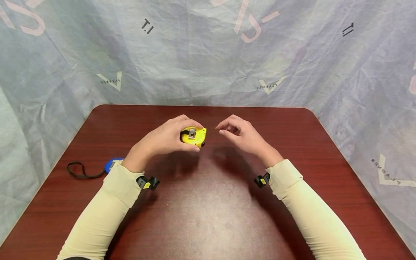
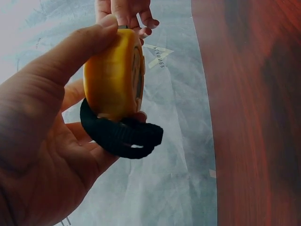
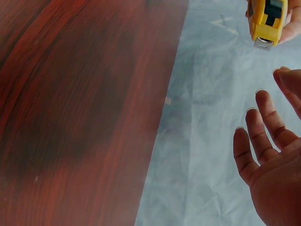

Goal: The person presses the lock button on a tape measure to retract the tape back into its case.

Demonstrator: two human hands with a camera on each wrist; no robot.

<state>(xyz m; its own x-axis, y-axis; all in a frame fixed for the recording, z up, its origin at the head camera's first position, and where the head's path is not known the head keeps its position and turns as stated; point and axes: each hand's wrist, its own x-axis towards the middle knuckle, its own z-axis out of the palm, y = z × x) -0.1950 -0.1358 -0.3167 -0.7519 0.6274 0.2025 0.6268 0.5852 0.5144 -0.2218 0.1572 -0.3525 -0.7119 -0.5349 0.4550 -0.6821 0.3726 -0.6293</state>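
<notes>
A yellow tape measure (image 1: 197, 139) is held above the table by my left hand (image 1: 165, 137), thumb on one side and fingers on the other. Its black strap (image 2: 123, 139) loops out at the palm end in the left wrist view. From the opposite end, the metal end hook (image 3: 263, 44) sticks out a little, facing my right hand. The right hand (image 1: 242, 133) hovers just right of the tape measure, apart from it, its fingers loosely bent and nothing between them. In the right wrist view, the fingers (image 3: 256, 134) are spread below the hook.
A blue tape measure (image 1: 112, 165) with a black cord (image 1: 85, 176) lies on the left part of the dark red wooden table (image 1: 208, 216), partly covered by the left sleeve. A grey printed cloth (image 1: 195, 54) hangs behind the table and along its sides.
</notes>
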